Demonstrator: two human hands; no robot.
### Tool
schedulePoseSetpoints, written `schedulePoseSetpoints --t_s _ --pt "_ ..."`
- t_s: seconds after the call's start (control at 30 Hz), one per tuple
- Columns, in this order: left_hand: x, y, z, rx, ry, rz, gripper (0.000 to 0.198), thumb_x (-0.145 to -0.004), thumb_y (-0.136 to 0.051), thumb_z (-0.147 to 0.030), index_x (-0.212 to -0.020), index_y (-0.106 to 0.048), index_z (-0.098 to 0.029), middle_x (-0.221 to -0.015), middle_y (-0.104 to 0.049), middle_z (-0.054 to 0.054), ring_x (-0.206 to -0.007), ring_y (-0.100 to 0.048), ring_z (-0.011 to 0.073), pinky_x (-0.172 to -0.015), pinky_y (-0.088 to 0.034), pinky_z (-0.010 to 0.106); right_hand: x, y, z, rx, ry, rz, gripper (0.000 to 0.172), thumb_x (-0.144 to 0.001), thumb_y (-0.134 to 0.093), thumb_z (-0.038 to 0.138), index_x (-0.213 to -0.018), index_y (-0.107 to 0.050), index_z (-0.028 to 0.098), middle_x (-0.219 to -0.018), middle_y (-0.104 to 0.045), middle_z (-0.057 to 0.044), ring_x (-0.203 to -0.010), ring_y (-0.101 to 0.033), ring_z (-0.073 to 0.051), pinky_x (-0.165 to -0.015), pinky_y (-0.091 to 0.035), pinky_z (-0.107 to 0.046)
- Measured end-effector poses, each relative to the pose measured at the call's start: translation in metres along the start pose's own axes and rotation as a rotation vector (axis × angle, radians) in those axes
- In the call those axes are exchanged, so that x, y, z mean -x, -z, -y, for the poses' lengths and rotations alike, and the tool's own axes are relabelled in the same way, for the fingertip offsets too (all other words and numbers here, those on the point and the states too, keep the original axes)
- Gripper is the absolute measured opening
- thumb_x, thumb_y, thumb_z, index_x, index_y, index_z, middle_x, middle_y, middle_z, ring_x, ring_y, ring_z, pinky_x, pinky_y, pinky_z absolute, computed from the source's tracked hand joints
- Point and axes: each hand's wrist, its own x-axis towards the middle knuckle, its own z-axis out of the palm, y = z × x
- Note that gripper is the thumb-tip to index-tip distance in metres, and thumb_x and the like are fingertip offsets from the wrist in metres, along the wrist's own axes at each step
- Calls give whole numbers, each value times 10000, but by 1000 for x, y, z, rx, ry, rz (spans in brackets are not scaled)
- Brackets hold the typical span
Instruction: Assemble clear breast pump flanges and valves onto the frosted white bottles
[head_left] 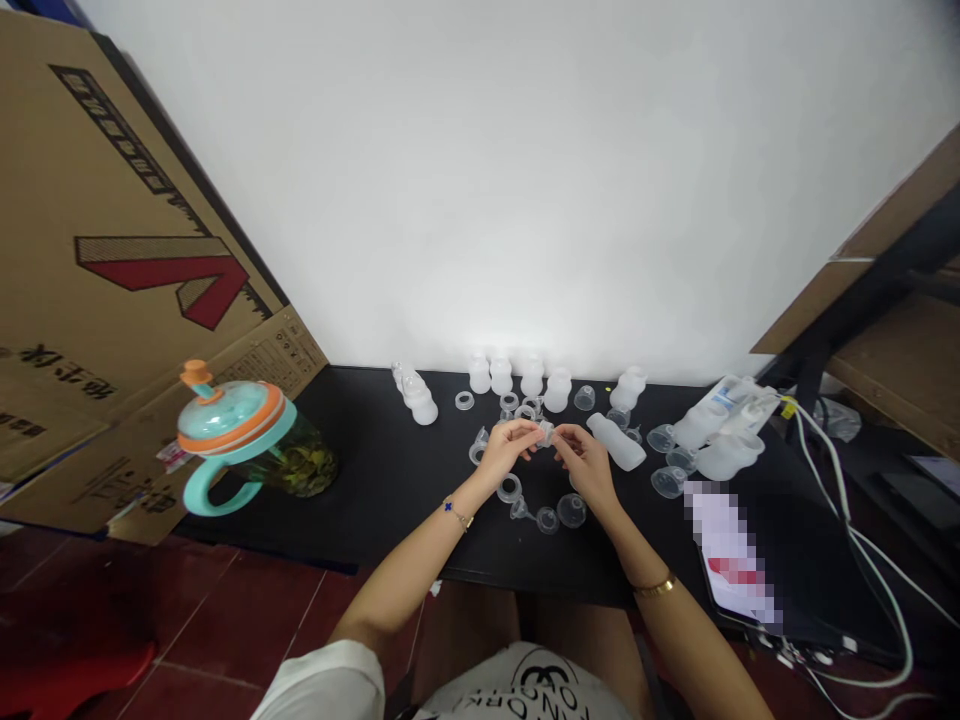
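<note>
Pinching a small clear plastic piece [546,433] between them, the person's left hand [514,452] and right hand [585,465] hold it just above the middle of a black table [390,500]. Both sets of fingertips [536,428] are closed firmly on it and cover most of it, so its full shape is hard to make out from here. It looks glassy and colourless, catching the light along one edge. Frosted plastic bottles [501,376] stand in a row behind the hands, while clear rings [509,488] and clear teats [520,509] lie in a loose arc just below them. Further right, a pixelated patch [727,550] hides whatever lies there.
</note>
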Motion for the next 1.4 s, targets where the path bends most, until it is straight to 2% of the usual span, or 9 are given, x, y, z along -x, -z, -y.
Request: schedulePoseSetpoints --t_s 0.9,1.1,1.2,1.3,1.4 --pt "-2 2 6 4 -8 30 338 -711 -793 -457 -818 -713 -147 -648 -638 8 -582 -577 118 -483 -435 193 -1 2 2 -14 7 7 252 -848 -594 448 -891 -641 204 -834 -671 -48 -650 -619 -181 -528 -464 -263" --pt "0 1 0 -1 -2 26 369 -690 -804 -470 -850 -716 -149 -657 -646 10 -589 -591 130 -491 -440 203 0 1 3 3 13 -4 250 -847 -604 448 -913 -643 210 -866 -671 -52 -656 -628 -184 -513 -467 -264" --pt "1 0 -3 -11 1 11 379 -711 -780 -498 -847 -728 -147 -642 -646 11 -588 -593 130 -503 -450 206 0 0 3 -13 77 -30 195 -853 -573 397 -840 -646 216 -950 -670 -66 -630 -609 -164 -508 -471 -271" --pt "2 1 -4 -27 11 0 366 -712 -782 -491 -821 -736 -145 -656 -661 20 -615 -609 134 -518 -462 203 1 1 3 -52 146 -41 218 -871 -510 344 -770 -656 219 -1058 -650 -79 -602 -573 -144 -512 -481 -289" --pt "2 2 -2 -12 19 1 374 -698 -797 -481 -843 -738 -141 -700 -688 37 -668 -643 156 -536 -494 211 2 2 4 -75 163 -24 209 -878 -514 318 -805 -691 233 -1072 -635 -74 -636 -586 -155 -537 -511 -304"
